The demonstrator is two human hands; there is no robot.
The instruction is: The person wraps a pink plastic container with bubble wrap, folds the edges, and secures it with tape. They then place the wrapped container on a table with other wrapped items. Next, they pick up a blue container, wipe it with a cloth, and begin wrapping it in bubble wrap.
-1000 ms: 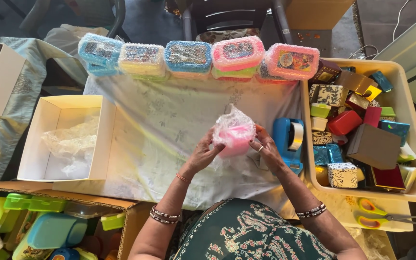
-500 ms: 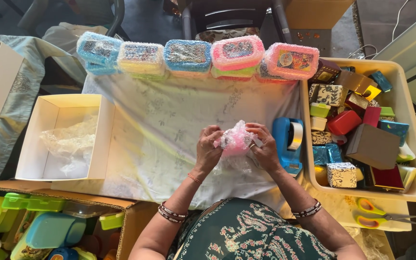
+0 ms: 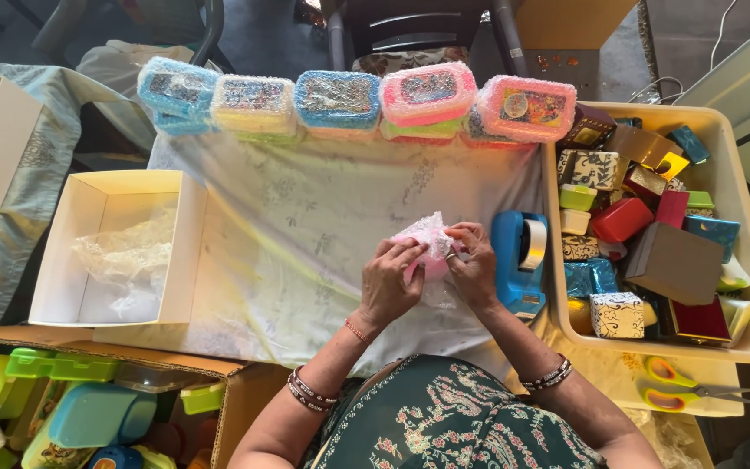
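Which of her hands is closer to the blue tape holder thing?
Right. The right hand sits just beside the blue tape dispenser, on its left edge. The left hand is farther away, on the other side of the pink bubble-wrapped bundle both hands hold.

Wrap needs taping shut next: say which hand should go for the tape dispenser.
Right, probably. The right hand lies beside the blue tape dispenser, while the left hand sits on the far side of the bubble-wrapped pink box and could keep the wrap pressed down.
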